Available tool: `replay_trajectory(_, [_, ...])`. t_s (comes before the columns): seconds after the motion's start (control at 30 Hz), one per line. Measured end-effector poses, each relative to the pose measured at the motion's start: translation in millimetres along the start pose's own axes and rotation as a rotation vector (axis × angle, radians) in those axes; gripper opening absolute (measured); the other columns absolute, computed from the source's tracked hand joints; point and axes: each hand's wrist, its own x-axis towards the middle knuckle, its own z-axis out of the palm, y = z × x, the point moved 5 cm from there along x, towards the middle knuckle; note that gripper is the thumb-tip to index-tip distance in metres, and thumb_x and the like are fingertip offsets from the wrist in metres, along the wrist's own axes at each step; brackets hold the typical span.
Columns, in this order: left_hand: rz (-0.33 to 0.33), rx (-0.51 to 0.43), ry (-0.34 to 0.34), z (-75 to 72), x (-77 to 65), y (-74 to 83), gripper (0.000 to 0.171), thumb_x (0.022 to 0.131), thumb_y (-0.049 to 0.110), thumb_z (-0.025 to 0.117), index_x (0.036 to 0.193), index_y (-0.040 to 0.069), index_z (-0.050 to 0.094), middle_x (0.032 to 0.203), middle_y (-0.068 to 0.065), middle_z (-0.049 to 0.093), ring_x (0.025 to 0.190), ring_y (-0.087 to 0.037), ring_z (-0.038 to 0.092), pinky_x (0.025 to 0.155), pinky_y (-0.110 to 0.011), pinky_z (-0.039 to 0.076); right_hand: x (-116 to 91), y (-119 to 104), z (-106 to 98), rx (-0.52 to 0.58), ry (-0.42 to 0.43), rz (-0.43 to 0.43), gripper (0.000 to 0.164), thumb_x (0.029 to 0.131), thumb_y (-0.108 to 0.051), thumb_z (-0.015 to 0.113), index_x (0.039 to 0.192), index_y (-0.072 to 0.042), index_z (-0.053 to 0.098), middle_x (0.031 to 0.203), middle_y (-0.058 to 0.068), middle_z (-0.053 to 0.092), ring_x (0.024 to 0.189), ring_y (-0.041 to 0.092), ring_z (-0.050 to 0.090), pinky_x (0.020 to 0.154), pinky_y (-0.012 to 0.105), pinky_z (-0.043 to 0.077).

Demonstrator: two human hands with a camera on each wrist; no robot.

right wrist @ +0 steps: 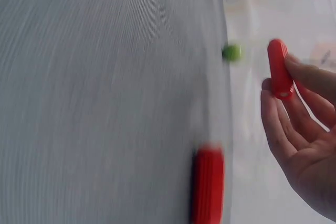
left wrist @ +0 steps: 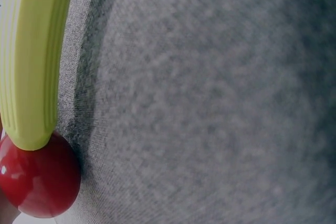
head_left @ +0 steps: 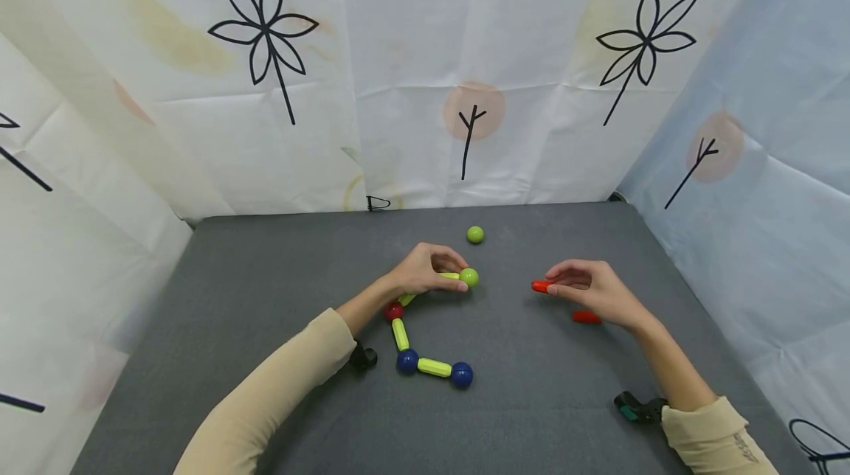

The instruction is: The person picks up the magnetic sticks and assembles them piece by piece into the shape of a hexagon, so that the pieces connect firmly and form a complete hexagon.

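A printed white cloth (head_left: 398, 40) is set behind the grey tabletop (head_left: 531, 401), on which a bent chain (head_left: 401, 335) of yellow rods and balls is laid. Its upper end is partly hidden by the left hand (head_left: 430, 270), in whose grip a held green ball (head_left: 469, 277) is pinched beside a yellow rod. By the right hand's (head_left: 593, 289) grip, a raised red rod (head_left: 541, 286) is pinched; a second red rod (head_left: 586, 317) is left lying nearby. Beyond the left hand, a loose green ball (head_left: 475, 234) is seen.

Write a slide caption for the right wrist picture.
A right hand pinches a red stick while another red stick lies on the gray table.
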Motion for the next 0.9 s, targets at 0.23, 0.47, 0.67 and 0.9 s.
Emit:
replay_trajectory(0.23, [0.002, 0.014, 0.000, 0.6, 0.8, 0.7, 0.031, 0.090, 0.006, 0.089, 0.119, 0.003, 0.078, 0.117, -0.015, 0.082, 0.111, -0.016, 0.080, 0.102, -0.029, 0.062, 22.9, -22.2, 33.7, 0.062, 0.009, -0.005, 0.021, 0.100, -0.007, 0.078, 0.118, 0.002, 0.075, 0.112, 0.022, 0.079, 0.095, 0.014, 0.078, 0.082, 0.020, 0.062])
replay_trajectory(0.47, [0.009, 0.009, -0.010, 1.4, 0.5, 0.2, 0.031, 0.091, 0.007, 0.088, 0.119, 0.002, 0.078, 0.118, -0.016, 0.082, 0.112, -0.018, 0.080, 0.101, -0.030, 0.063, 40.7, -29.1, 59.7, 0.099, 0.001, -0.013, 0.023, 0.100, -0.006, 0.078, 0.119, 0.006, 0.074, 0.112, 0.023, 0.079, 0.094, 0.020, 0.078, 0.080, 0.020, 0.062])
replay_trajectory(0.67, [0.017, 0.008, -0.008, 1.4, 0.2, -0.5, 0.031, 0.091, 0.006, 0.088, 0.120, 0.002, 0.078, 0.118, -0.017, 0.082, 0.111, -0.017, 0.081, 0.097, -0.029, 0.064, 47.7, -32.8, 70.1, 0.091, -0.006, -0.006, 0.024, 0.100, -0.007, 0.077, 0.119, 0.006, 0.075, 0.110, 0.023, 0.079, 0.095, 0.031, 0.078, 0.078, 0.021, 0.061])
replay_trajectory(0.9, [0.013, 0.073, 0.001, 0.6, 0.7, 2.9, 0.034, 0.091, 0.013, 0.089, 0.122, 0.005, 0.078, 0.119, -0.013, 0.083, 0.114, -0.019, 0.080, 0.101, -0.031, 0.063, 48.6, -36.1, 71.9, 0.093, -0.002, -0.001, 0.023, 0.101, -0.009, 0.078, 0.119, 0.006, 0.075, 0.109, 0.022, 0.079, 0.094, 0.032, 0.078, 0.077, 0.021, 0.061])
